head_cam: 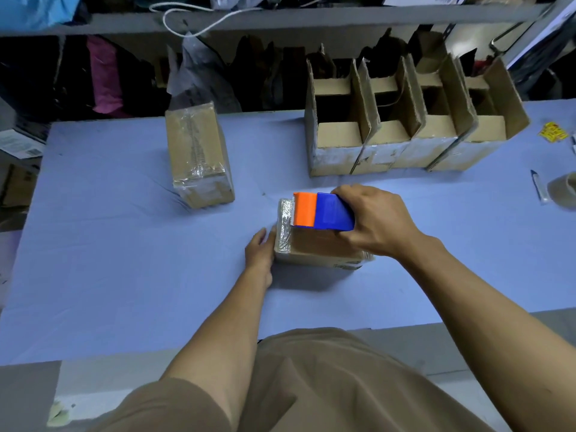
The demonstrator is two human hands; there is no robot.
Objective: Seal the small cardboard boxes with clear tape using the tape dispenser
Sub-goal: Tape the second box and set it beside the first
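Observation:
A small cardboard box (321,249) lies on the blue table (124,244) in front of me, with shiny clear tape over its left end. My right hand (377,222) grips a blue and orange tape dispenser (322,211) that sits on the box's top, its orange end at the taped left edge. My left hand (260,258) rests with straight fingers against the box's left side. A second small box (199,157), wrapped in clear tape, lies at the back left of the table.
Several open cardboard boxes (402,126) with raised flaps stand in a row at the back right. A tape roll (564,190) and a pen-like tool (538,185) lie at the right edge, near a yellow packet (553,131). Shelving with bags runs behind the table.

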